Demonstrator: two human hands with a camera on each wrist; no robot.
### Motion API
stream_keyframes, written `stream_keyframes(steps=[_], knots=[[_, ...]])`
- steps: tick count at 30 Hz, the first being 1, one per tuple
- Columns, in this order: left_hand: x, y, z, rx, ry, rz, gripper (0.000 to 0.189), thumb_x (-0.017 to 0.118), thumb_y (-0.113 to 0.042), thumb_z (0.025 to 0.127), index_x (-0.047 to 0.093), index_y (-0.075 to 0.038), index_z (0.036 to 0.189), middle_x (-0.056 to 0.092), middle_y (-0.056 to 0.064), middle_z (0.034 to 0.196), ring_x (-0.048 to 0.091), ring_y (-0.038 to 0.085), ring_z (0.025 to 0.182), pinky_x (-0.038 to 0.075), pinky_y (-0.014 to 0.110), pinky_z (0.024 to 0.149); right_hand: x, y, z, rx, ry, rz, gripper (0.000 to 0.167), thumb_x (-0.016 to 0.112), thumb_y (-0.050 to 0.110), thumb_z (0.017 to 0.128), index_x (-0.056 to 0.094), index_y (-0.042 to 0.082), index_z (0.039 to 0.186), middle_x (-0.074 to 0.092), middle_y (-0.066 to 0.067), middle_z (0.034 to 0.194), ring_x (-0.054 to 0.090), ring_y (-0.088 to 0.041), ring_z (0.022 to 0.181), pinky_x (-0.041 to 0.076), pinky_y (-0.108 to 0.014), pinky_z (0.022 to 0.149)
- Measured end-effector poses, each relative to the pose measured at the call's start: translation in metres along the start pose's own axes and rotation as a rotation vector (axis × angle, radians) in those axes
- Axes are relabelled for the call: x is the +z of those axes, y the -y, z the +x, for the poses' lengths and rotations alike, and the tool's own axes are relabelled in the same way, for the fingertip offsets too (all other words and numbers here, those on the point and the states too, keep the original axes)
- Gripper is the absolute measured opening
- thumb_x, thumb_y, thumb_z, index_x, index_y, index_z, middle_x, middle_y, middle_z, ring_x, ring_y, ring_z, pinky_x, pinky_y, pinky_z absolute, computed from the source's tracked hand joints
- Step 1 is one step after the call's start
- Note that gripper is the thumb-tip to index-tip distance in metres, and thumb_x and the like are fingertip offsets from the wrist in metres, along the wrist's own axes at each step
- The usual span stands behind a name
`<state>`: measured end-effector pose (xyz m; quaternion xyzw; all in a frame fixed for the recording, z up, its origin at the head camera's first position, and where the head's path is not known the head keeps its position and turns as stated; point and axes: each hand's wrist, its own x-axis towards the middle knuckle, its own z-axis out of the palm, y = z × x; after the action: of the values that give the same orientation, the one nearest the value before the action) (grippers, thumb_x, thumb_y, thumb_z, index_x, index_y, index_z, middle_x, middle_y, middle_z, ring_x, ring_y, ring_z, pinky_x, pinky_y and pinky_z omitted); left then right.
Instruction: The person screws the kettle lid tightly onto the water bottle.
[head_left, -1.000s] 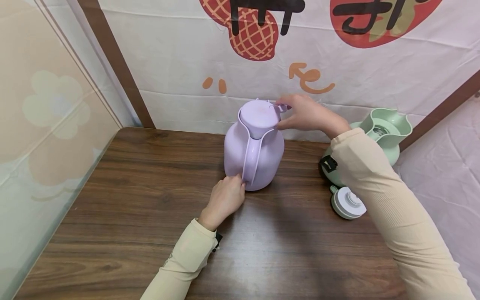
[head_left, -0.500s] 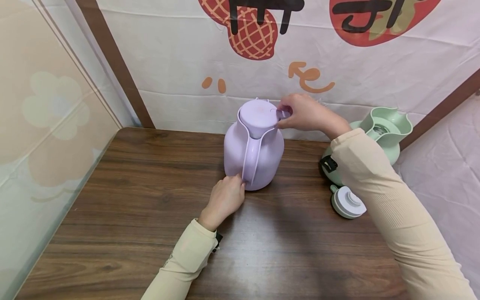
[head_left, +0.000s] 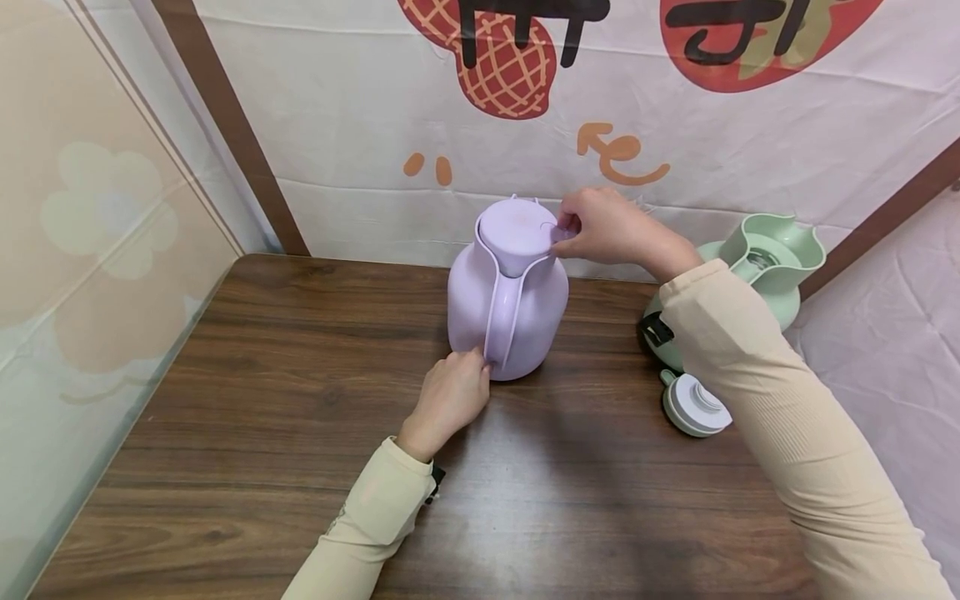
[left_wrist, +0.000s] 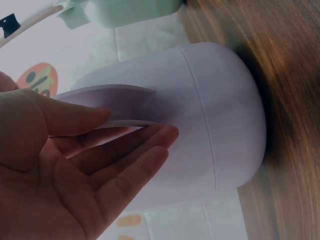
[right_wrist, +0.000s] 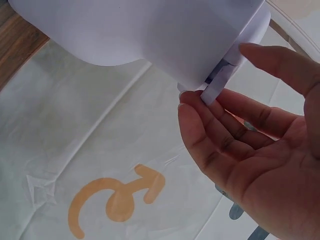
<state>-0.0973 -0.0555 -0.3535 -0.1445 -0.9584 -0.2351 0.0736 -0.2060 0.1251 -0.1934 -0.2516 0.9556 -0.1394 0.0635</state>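
Note:
A lilac thermos jug (head_left: 465, 292) stands upright on the wooden table, its round lid (head_left: 516, 223) seated in the neck. My left hand (head_left: 450, 396) pinches the lower part of the jug's handle (head_left: 504, 321). In the left wrist view, the thumb lies on one side of that handle (left_wrist: 120, 102) and the fingers reach along the other side. At the lid's right edge my right hand (head_left: 615, 227) holds the small protruding tab (right_wrist: 215, 89) between curled fingers and thumb. From the head view the fingers mostly cover this tab.
To the right stands a green jug (head_left: 780, 287) with an open mouth, partly behind my right forearm. Beside its base a white and green lid (head_left: 693, 407) lies on the table (head_left: 300, 400). A printed cloth wall (head_left: 345, 108) rises directly behind the jugs.
My right fingers have closed on the lid's tab, and the tab and the mark on the lid have shifted slightly toward me, so the lid has turned a little. The left hand stays put.

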Motion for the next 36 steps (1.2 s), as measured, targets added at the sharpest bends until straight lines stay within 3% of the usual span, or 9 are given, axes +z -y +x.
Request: stream_keyframes(steps=[7,15,25,36], knots=[[0.0,0.0,-0.001,0.003,-0.003,-0.014,0.009,0.06,-0.005,0.083,0.057,0.0,0.077,0.062,0.018,0.071,0.061,0.037,0.062,0.045,0.046,0.052,0.0,0.003,0.0,-0.01,-0.021,-0.022,0.011,0.059,0.01,0.081,0.061,0.0,0.076,0.054,-0.007,0.068,0.047,-0.021,0.064,0.038,-0.03,0.061],[0.0,0.0,0.0,-0.006,0.006,-0.012,0.01,0.06,-0.006,0.083,0.057,0.001,0.076,0.062,0.018,0.07,0.061,0.036,0.062,0.046,0.046,0.052,0.001,0.006,0.0,-0.021,-0.041,-0.025,0.009,0.06,0.008,0.081,0.061,0.0,0.078,0.057,-0.01,0.073,0.049,-0.022,0.067,0.04,-0.032,0.063],[-0.001,-0.001,0.001,-0.008,0.017,-0.006,0.01,0.06,-0.005,0.084,0.058,0.002,0.076,0.062,0.017,0.07,0.061,0.036,0.063,0.046,0.045,0.054,0.001,0.012,0.002,-0.02,-0.011,-0.075,0.01,0.06,0.012,0.08,0.059,0.002,0.078,0.057,-0.01,0.074,0.048,-0.023,0.067,0.039,-0.032,0.063],[0.0,-0.001,0.001,-0.036,0.052,-0.016,0.01,0.058,-0.007,0.086,0.058,0.001,0.079,0.063,0.018,0.074,0.062,0.037,0.066,0.047,0.046,0.056,0.001,0.015,0.003,-0.035,-0.025,-0.098,0.008,0.057,0.006,0.076,0.056,0.003,0.069,0.052,-0.008,0.065,0.046,-0.022,0.063,0.037,-0.03,0.058]])
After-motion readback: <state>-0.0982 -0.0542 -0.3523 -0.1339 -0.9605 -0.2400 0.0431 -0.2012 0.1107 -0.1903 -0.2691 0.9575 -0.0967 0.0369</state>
